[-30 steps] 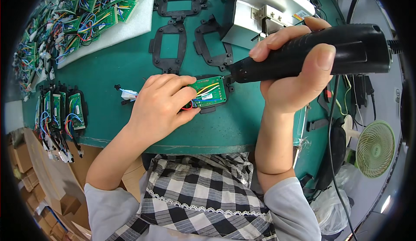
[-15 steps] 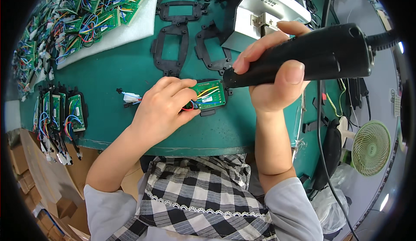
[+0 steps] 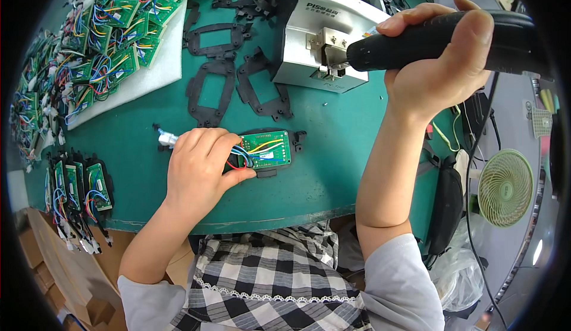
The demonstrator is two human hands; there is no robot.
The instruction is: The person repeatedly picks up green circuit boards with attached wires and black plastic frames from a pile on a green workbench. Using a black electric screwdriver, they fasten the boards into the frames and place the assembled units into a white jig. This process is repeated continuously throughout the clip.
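My right hand (image 3: 443,57) is wrapped around a black electric screwdriver (image 3: 410,48). The driver's tip end reaches the metal pickup block on the front of a white screw feeder (image 3: 327,19); whether the tip touches it is hard to see. On the green table, my left hand (image 3: 199,161) grips the left end of a green circuit board (image 3: 276,148) seated in a black plastic frame (image 3: 266,174). Yellow, white, blue and red wires run across the board and under my fingers. A white connector (image 3: 167,138) sticks out on the hand's far side.
Bare black frames (image 3: 209,96) lie beyond my left hand. Wired boards are heaped on white foam (image 3: 160,63) at the far left. Several framed boards (image 3: 98,185) stand at the left edge. A green fan (image 3: 505,188) and a hanging black cable (image 3: 470,206) are on the right.
My right hand has carried the screwdriver from the board's far right corner up to the screw feeder. My left hand still holds the board, and the view has shifted.
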